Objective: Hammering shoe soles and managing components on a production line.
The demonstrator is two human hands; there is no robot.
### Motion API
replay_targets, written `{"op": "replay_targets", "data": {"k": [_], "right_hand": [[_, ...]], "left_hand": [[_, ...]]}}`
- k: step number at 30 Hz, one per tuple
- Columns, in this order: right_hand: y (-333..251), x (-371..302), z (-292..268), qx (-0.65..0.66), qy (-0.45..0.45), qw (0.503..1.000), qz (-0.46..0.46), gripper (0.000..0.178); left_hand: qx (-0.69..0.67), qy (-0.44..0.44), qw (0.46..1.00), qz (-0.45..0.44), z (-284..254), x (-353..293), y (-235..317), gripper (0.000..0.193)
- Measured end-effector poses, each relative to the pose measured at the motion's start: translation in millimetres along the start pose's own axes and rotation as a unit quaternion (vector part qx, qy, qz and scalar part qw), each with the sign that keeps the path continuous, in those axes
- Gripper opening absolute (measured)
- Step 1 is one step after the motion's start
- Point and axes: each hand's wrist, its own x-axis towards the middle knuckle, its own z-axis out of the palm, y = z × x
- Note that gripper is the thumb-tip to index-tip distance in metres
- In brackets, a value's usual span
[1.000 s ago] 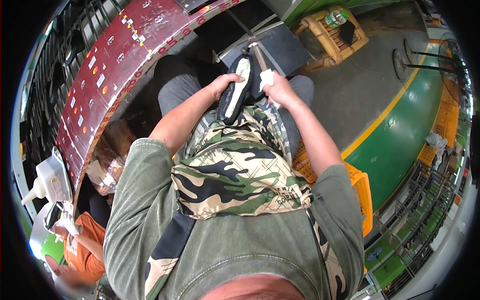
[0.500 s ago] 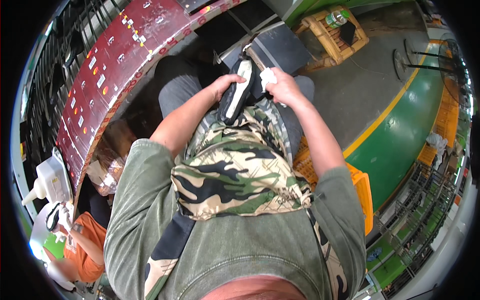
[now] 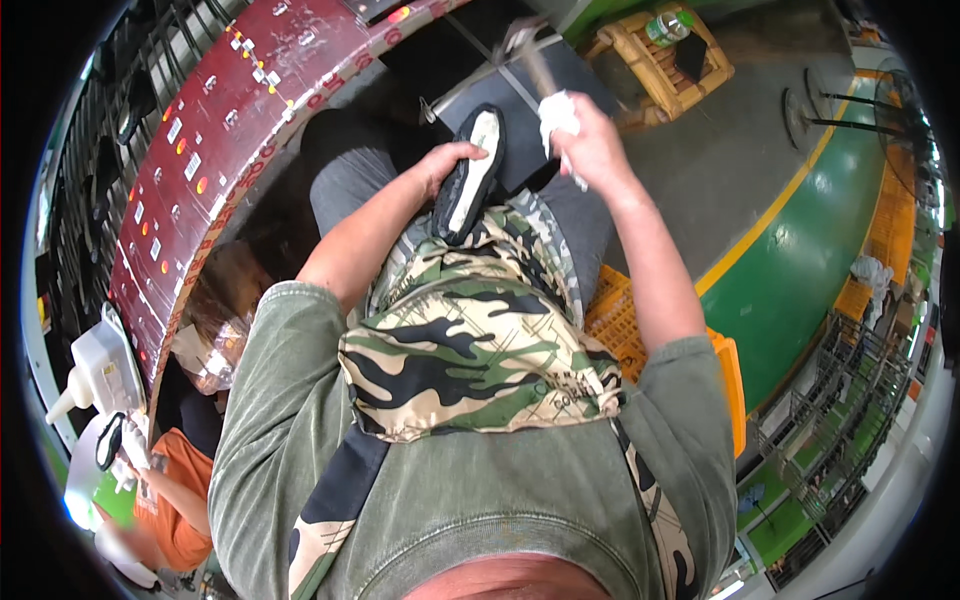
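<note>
A black shoe upper [image 3: 471, 172] with a long white strip along its upturned underside rests above my lap, toe end pointing away. My left hand [image 3: 441, 167] is closed round its left side, thumb over the edge. To the right, my right hand [image 3: 594, 148] grips a hammer [image 3: 541, 76] by its handle, where white wrapping [image 3: 559, 117] shows at the fingers. The hammer's head is raised up and away from the shoe, smeared by motion. Beyond the shoe lies a dark grey flat surface [image 3: 575, 80].
A maroon curved-looking table [image 3: 215, 110] with stickers runs along the left. At far right of my knees stand a bamboo stool [image 3: 668, 88] with a bottle and a yellow crate [image 3: 612, 318] by my right side. A co-worker in an orange shirt [image 3: 178, 500] handles another shoe at lower left.
My right hand has lifted the hammer up and right, away from the shoe. The shoe in my left hand has shifted slightly, and my right knee has moved inward.
</note>
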Motion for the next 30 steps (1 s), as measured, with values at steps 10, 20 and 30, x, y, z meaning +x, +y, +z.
{"op": "replay_targets", "data": {"k": [10, 20, 30], "right_hand": [[55.6, -4.9, 19.1, 0.105, -0.035, 0.985, 0.134, 0.029], [90.7, -2.4, 44.7, -0.015, 0.074, 0.997, 0.031, 0.035], [46.1, 2.2, 36.1, -0.007, 0.236, 0.957, -0.169, 0.034]], "left_hand": [[0.005, 0.019, 0.999, 0.034, -3.4, 6.7, -2.4, 0.039], [0.007, -0.001, 1.0, 0.028, 8.9, 7.3, 0.6, 0.039], [0.019, 0.017, 1.0, 0.01, 10.3, 4.1, 2.7, 0.038]]}}
